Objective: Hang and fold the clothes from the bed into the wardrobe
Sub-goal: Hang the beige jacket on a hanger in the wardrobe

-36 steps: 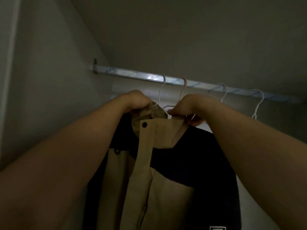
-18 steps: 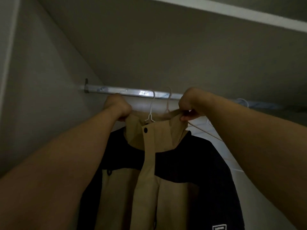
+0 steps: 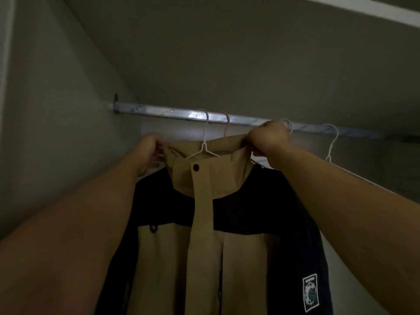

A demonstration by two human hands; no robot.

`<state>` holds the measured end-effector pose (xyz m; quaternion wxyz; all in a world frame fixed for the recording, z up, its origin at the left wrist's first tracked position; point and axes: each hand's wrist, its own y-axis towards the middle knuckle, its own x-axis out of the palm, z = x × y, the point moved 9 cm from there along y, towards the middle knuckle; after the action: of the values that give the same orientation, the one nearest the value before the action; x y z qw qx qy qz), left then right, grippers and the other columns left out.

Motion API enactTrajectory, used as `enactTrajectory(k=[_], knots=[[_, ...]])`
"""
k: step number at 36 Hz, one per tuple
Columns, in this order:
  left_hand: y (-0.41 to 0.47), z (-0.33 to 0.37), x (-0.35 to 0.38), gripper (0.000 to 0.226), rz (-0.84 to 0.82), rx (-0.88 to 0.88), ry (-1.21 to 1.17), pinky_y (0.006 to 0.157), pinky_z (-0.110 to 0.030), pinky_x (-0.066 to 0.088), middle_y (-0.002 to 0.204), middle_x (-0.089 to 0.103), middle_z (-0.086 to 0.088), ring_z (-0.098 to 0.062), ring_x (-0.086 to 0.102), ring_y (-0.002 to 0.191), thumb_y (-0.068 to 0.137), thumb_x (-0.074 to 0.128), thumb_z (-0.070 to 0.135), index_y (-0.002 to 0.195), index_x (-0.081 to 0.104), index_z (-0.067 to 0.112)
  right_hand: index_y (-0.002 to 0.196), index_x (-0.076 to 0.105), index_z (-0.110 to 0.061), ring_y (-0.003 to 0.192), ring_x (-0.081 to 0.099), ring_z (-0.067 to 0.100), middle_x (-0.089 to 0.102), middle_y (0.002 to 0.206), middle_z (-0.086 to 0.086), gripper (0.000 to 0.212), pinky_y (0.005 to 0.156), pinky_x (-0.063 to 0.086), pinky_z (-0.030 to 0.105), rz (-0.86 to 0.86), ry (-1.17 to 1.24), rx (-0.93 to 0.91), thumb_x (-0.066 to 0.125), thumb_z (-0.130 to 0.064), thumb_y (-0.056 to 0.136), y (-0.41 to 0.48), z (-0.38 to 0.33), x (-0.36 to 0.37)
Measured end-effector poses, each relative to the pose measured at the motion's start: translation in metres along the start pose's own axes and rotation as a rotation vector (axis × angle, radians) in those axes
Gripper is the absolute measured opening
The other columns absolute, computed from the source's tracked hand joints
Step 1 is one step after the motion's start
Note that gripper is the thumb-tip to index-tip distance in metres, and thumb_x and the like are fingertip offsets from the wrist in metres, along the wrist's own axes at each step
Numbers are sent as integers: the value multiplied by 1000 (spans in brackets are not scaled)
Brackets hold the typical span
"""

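Observation:
A tan and dark navy jacket [image 3: 204, 235] hangs inside the dim wardrobe on a white wire hanger [image 3: 204, 142], whose hook sits over the metal rail [image 3: 159, 111]. My left hand [image 3: 148, 153] holds the left side of the jacket's tan collar, fingers curled at the fabric. My right hand [image 3: 269, 142] pinches the right side of the collar just under the rail. The jacket's front is shut, with one dark snap showing at the neck. A square patch is on its right sleeve.
A pink hanger hook [image 3: 227, 126] sits on the rail just behind the jacket. An empty white hanger [image 3: 330, 146] hangs further right. The wardrobe's side wall [image 3: 56, 133] is close on the left, and a shelf panel [image 3: 227, 53] runs overhead.
The jacket on its hanger has risen and its hook now rests over the rail. My hands have spread apart along the collar, the left one slipping lower on its side.

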<state>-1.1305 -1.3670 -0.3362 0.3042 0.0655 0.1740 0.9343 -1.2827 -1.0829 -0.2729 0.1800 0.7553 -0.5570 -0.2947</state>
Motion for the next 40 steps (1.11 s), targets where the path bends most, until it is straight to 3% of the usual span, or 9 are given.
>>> enactTrajectory(k=[4, 7, 10, 18, 22, 29, 32, 36, 40], knots=[[-1, -58, -15, 36, 72, -87, -140, 47, -21, 39, 53, 63, -7, -22, 54, 46, 92, 43, 30, 65, 56, 10, 92, 62, -20, 81, 64, 15, 67, 85, -3, 12, 64, 51, 32, 25, -67, -186, 60, -29, 85, -24, 14, -3], [4, -86, -34, 45, 174, -63, -27, 78, -34, 52, 99, 70, -20, -30, 67, 81, 94, 50, 46, 96, 70, 6, 97, 59, -29, 82, 58, 15, 59, 95, -8, 38, 70, 46, 33, 88, -387, -377, 38, -60, 92, -53, 26, -2], [2, -98, -49, 61, 253, -14, 158, 107, -45, 44, 129, 62, -18, -35, 60, 115, 99, 44, 53, 130, 61, 4, 98, 59, -29, 81, 58, 19, 58, 97, -6, 61, 67, 45, 34, 192, -661, -526, 18, -74, 93, -79, 33, -4], [-25, -81, -46, 56, 428, 420, 711, 93, -48, 49, 105, 65, -30, -44, 62, 99, 109, 26, 34, 99, 63, -6, 103, 43, -15, 69, 60, 37, 60, 91, 13, 53, 53, 39, 36, 143, -1079, -739, 20, -62, 99, -83, 49, -8], [-23, -86, -44, 52, 418, 414, 794, 85, -51, 50, 100, 64, -33, -47, 61, 90, 109, 26, 26, 109, 63, -10, 95, 47, -15, 77, 62, 40, 63, 88, 19, 51, 59, 37, 38, 77, -1036, -746, 20, -58, 101, -71, 36, -22], [-16, -126, -59, 75, 503, 176, 618, 78, -43, 50, 75, 61, -25, -41, 63, 80, 106, 14, 52, 61, 48, 1, 80, 49, -21, 66, 54, 22, 51, 70, 1, 44, 59, 38, 33, -112, -771, -567, 36, -57, 100, -57, 36, -37], [-17, -134, -56, 82, 486, 66, 620, 86, -42, 45, 99, 64, -32, -38, 62, 90, 103, 8, 59, 66, 54, 3, 90, 56, -17, 69, 56, 20, 55, 74, 1, 52, 58, 41, 32, -129, -723, -580, 48, -68, 87, -60, 34, -41], [-19, -124, -50, 86, 421, 79, 738, 100, -45, 42, 115, 62, -34, -43, 59, 109, 104, 3, 53, 105, 64, -8, 105, 53, -20, 78, 59, 21, 61, 85, 3, 73, 63, 50, 35, -217, -832, -557, 59, -80, 64, -70, 38, -41], [-19, -118, -49, 67, 371, 135, 804, 98, -48, 44, 118, 60, -34, -46, 58, 108, 108, 11, 40, 137, 51, -5, 129, 42, -27, 107, 57, 25, 60, 117, 3, 82, 91, 50, 45, -386, -796, -355, 89, -45, 64, -75, 67, -50]])
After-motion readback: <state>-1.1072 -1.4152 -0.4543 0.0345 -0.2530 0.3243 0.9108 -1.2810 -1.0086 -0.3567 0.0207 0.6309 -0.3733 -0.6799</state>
